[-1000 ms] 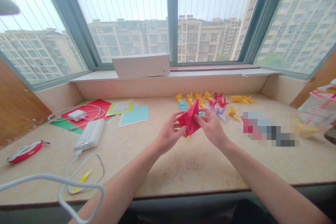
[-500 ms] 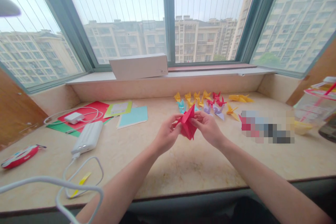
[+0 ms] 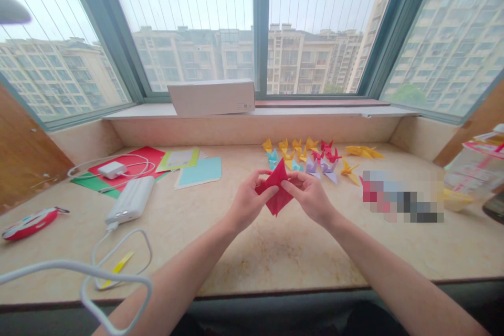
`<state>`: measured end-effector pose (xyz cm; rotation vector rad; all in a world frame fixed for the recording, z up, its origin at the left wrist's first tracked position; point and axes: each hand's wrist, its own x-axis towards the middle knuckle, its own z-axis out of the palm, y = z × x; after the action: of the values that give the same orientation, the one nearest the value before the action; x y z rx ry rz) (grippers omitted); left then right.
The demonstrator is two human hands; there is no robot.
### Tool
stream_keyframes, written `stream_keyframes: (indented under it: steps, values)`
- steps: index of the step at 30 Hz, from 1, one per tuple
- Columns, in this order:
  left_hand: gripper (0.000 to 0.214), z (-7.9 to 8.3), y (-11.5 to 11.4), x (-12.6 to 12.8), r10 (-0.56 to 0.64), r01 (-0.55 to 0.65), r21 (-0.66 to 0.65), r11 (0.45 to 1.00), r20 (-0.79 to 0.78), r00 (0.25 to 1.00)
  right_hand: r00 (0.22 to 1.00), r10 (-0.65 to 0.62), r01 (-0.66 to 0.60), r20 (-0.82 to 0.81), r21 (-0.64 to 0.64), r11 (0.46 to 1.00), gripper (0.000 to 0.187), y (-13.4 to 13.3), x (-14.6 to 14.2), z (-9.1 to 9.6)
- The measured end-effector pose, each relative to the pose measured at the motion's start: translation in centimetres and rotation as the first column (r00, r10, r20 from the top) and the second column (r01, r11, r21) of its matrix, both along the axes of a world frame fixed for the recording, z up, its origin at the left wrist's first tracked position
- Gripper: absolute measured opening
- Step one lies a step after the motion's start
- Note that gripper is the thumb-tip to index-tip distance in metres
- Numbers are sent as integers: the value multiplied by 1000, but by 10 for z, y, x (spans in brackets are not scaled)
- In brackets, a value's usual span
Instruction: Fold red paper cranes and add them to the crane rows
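Note:
Between both hands, a folded piece of red origami paper (image 3: 279, 197) is held above the stone ledge, a pointed diamond shape with its tip upward. My left hand (image 3: 252, 194) pinches its left side, thumb on the near face and fingers behind. From the right, my right hand (image 3: 309, 191) grips it the same way, its thumb near the middle of the paper. Just beyond the hands stand several folded paper cranes: yellow cranes (image 3: 312, 144), red cranes (image 3: 331, 155), purple cranes (image 3: 328, 170) and a light blue crane (image 3: 272, 158).
At left lie a red sheet (image 3: 147, 156), a blue sheet (image 3: 202, 172), a white power bank (image 3: 132, 199) with cables and a red-and-white object (image 3: 33, 224). A white box (image 3: 212, 98) sits on the sill. At right are a yellow folded piece (image 3: 364, 151) and a clear plastic container (image 3: 468, 168).
The red paper has turned from a spread, angled shape to a flatter diamond facing me. Both thumbs now press on its near face. The view has shifted slightly.

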<state>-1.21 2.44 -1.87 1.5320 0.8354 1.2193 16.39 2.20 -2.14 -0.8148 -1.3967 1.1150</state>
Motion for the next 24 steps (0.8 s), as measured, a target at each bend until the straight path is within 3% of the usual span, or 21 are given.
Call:
stream_keyframes:
  steps: [11,18,24]
  values:
    - [37,2,-3,2,49,-48,36,998,-34,998,1000,-14,14,27,16,1000,29,2,1,1]
    - [22,-1,3,-1,97,-96,46,994,-9,995,999,-29,29,34,21,999,30,0,0,5]
    - [14,2,2,-2,162,-150,172,974,-59,985,1000,17,-17,18,15,1000,28,1,1,4]
